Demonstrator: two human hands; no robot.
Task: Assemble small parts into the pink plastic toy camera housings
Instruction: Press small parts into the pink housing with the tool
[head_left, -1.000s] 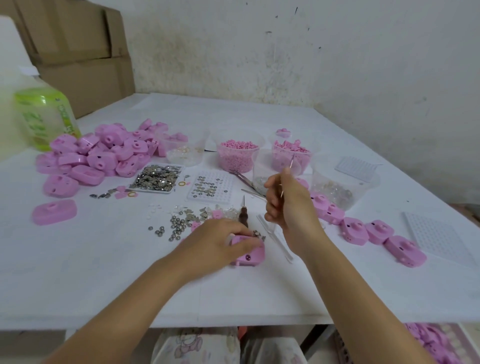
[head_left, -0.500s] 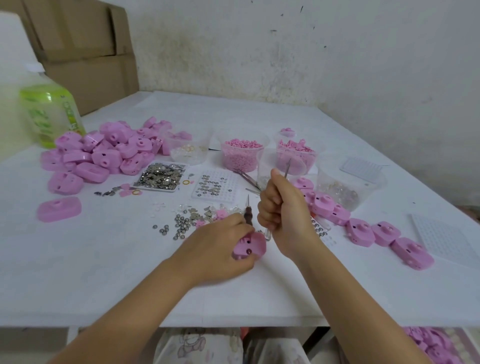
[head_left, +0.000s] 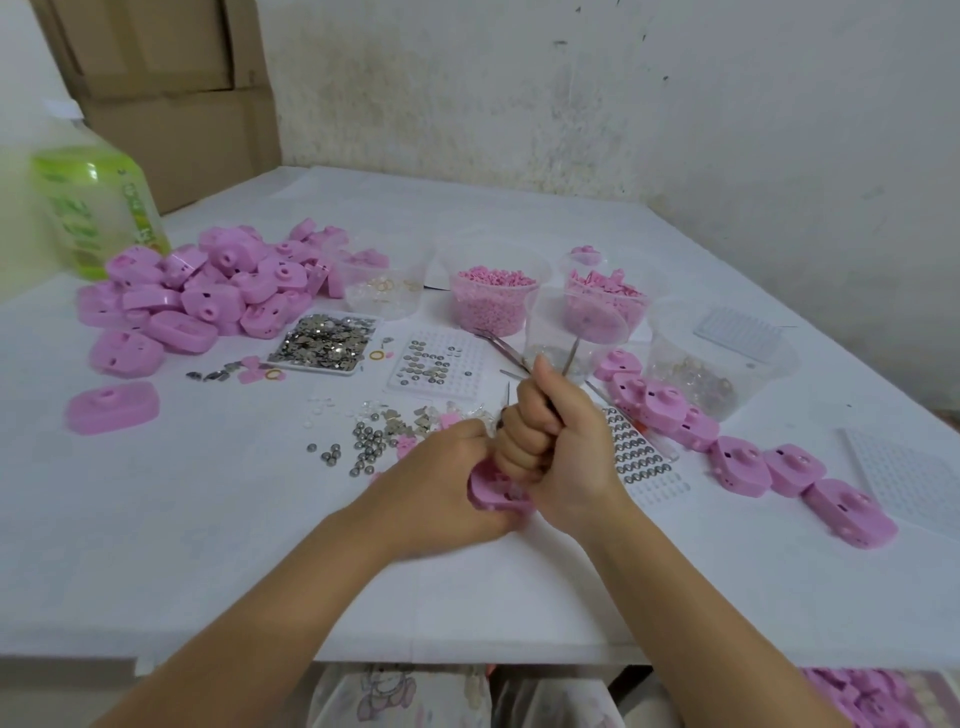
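Here, a person's two bare hands met near the middle of a white worktop (head_left: 156, 545), a little toward its near edge. The left hand (head_left: 441, 488) curled around a pink toy camera housing (head_left: 491, 493), holding it down on the worktop. The right hand (head_left: 561, 447) was closed in a fist around a thin metal tool (head_left: 571, 356), whose upper end stuck up above the thumb. The tool's lower end was hidden behind the fingers, and the fist sat right against the housing. Toward the left edge lay a heap of pink housings (head_left: 218, 291), with a single housing (head_left: 111, 408) alone on the near side of the heap. A curved row of housings (head_left: 748, 460) ran toward the right edge. Between the heap and the row sat a tray of silvery parts (head_left: 324, 343), a white grid tray (head_left: 436, 361), loose metal beads (head_left: 363, 447) and clear tubs of pink pieces (head_left: 491, 304). A green bottle (head_left: 93, 213) stood near the far left corner.
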